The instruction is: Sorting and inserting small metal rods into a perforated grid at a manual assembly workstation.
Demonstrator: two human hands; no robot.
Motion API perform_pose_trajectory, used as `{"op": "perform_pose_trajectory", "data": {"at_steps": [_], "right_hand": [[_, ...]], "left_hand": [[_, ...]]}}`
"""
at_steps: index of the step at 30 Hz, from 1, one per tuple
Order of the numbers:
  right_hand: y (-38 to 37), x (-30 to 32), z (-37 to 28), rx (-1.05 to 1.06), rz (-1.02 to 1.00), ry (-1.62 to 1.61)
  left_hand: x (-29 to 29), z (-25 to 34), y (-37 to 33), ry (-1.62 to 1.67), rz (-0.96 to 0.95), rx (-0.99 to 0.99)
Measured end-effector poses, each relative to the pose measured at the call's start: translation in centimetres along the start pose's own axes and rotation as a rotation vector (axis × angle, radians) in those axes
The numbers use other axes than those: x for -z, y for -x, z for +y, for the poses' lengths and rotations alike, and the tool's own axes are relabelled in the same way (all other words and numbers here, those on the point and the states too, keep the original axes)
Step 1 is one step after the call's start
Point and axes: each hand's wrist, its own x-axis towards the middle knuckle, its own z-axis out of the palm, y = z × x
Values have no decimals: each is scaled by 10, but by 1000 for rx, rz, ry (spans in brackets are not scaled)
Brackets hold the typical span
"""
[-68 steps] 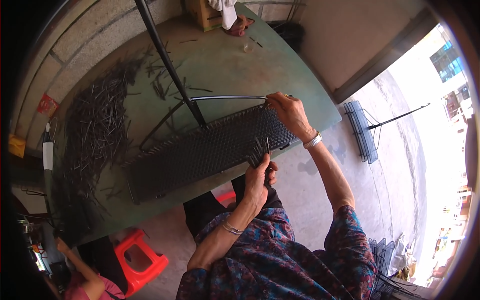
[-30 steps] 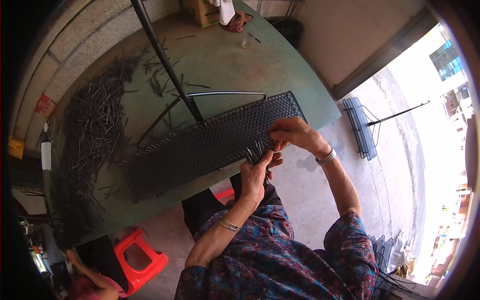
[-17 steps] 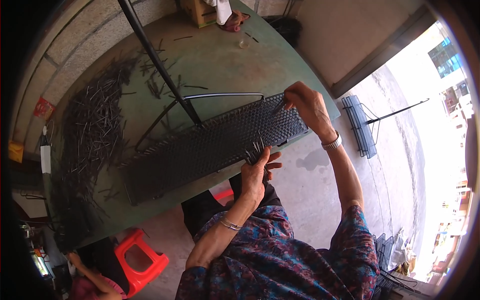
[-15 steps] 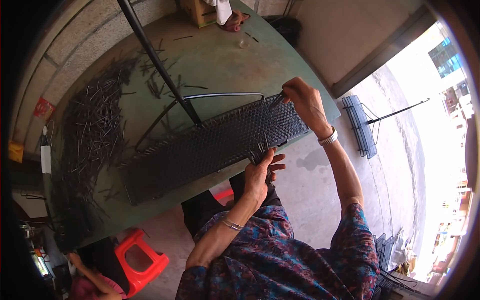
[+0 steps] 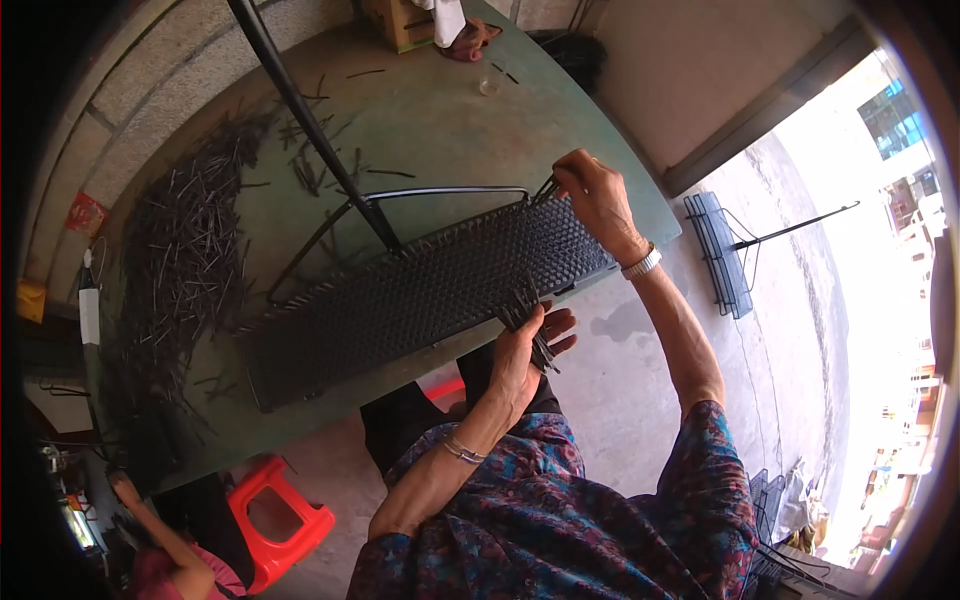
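Observation:
A long black perforated panel (image 5: pixel 420 295) lies slanted across the green table, with a grid of small holes. A black pole (image 5: pixel 312 125) and a curved metal brace (image 5: pixel 440 190) rise from its far edge. My left hand (image 5: pixel 518 350) is closed around a bundle of thin black strips (image 5: pixel 521 308) at the panel's near edge, a few fingers spread loosely. My right hand (image 5: pixel 598 205) reaches over the panel's far right corner. Its fingers pinch a thin dark strip (image 5: pixel 546 190) at the far edge; the fingertips are partly hidden.
A large heap of black strips (image 5: pixel 195 240) covers the left of the green table (image 5: pixel 430 120). A cardboard box (image 5: pixel 405 25) stands at the back. Another person's arm (image 5: pixel 160 525) and a red stool (image 5: pixel 290 530) are at lower left. A similar rack (image 5: pixel 718 255) rests on the floor at right.
My right hand has shifted slightly left and away along the panel's far edge. My left hand stays nearly in place with the bundle. The other person's arm at lower left has moved.

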Motion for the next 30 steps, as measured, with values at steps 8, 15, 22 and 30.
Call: {"op": "perform_pose_trajectory", "data": {"at_steps": [8,15,22,30], "right_hand": [[-6,5,-3,117,-168,14],[-9,7,5,146,-209,-20],[-7,3,7,176,-299,26],[-7,2,9,371,-271,33]], "left_hand": [[1,-2,-1,16,32,0],[0,1,5,-80,121,16],[7,-2,0,-8,16,2],[4,0,2,-9,25,-22]]}}
